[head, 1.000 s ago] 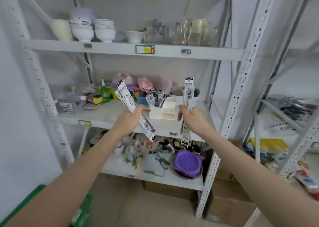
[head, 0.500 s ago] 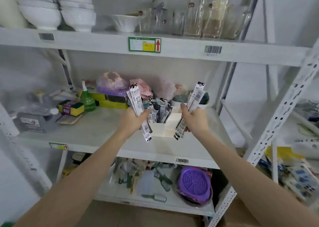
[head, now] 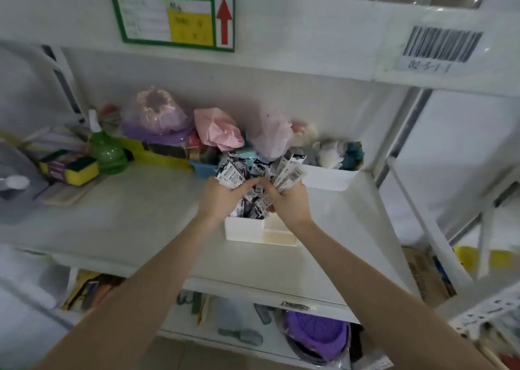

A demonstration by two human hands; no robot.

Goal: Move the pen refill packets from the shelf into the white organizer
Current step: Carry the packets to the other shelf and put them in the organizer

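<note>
The white organizer [head: 243, 231] stands on the middle shelf, near its front edge. Many black-and-white pen refill packets [head: 254, 200] stand upright in its rear left compartment. My left hand [head: 223, 198] grips a bundle of packets [head: 229, 174] at the left of that compartment. My right hand [head: 289, 202] grips another bundle [head: 289, 171] at the right, and the fingertips of both hands meet over the organizer. The lower ends of the held packets are hidden among the ones in the compartment. The front right compartments hold no packets.
A white bin [head: 329, 179] of soft items sits behind right, a blue tray [head: 204, 168] behind left. A green spray bottle [head: 105, 151] and sponges [head: 70, 167] stand at the left. The upper shelf's beam [head: 309, 32] hangs close overhead. A post [head: 422, 200] runs at the right.
The camera has moved much closer to the shelf. Both hands have come together and gone down with their bundles into the organizer's rear left compartment.
</note>
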